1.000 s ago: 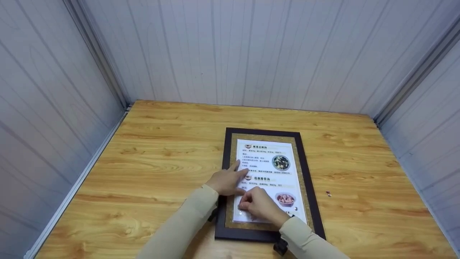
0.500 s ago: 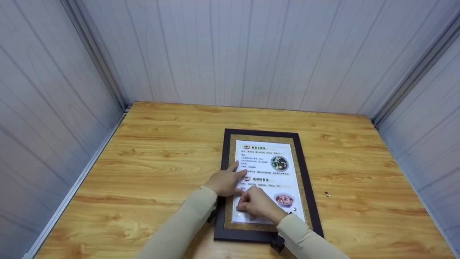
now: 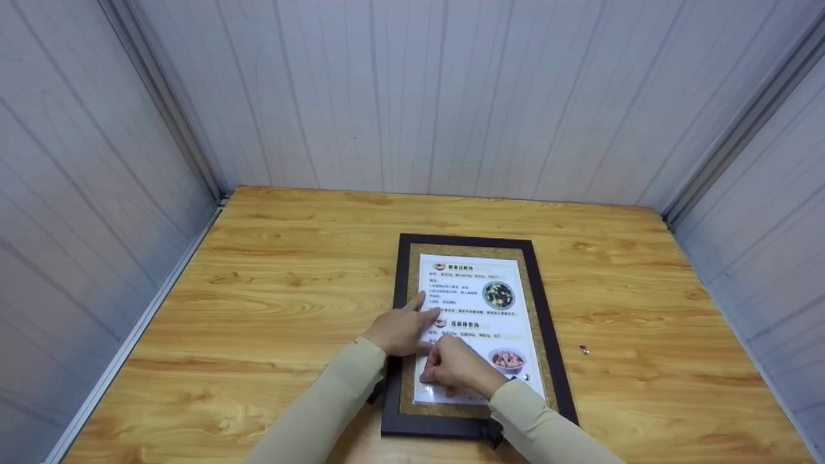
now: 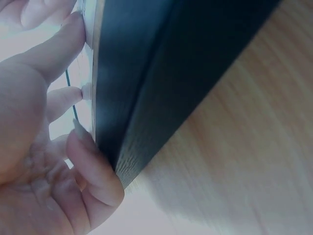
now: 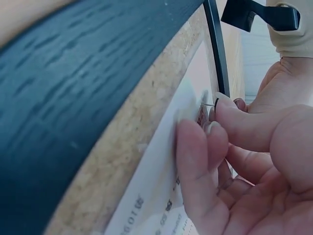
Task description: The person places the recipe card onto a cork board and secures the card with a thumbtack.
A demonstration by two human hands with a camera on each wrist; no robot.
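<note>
A white recipe sheet (image 3: pixel 474 278) with printed text and two food pictures lies on a cork board (image 3: pixel 433 408) inside a dark frame (image 3: pixel 438 425). My left hand (image 3: pixel 398 330) rests on the sheet and the frame's left side, fingers spread. Over the sheet's lower left part, my right hand (image 3: pixel 454 366) pinches a thumbtack (image 5: pixel 209 105) between thumb and fingers. The thin pin points toward the sheet; whether its tip touches is unclear. Another tack (image 3: pixel 526 377) sits at the sheet's lower right.
Small tacks (image 3: pixel 584 350) lie on the wooden table (image 3: pixel 296 258) to the right of the frame. Pale panel walls (image 3: pixel 412 96) stand at the back and both sides. A dark wrist mount (image 5: pixel 259 14) shows beyond the frame in the right wrist view.
The head view has shifted slightly, so the scene sits a little lower and further left. Both hands keep nearly the same places on the sheet.
</note>
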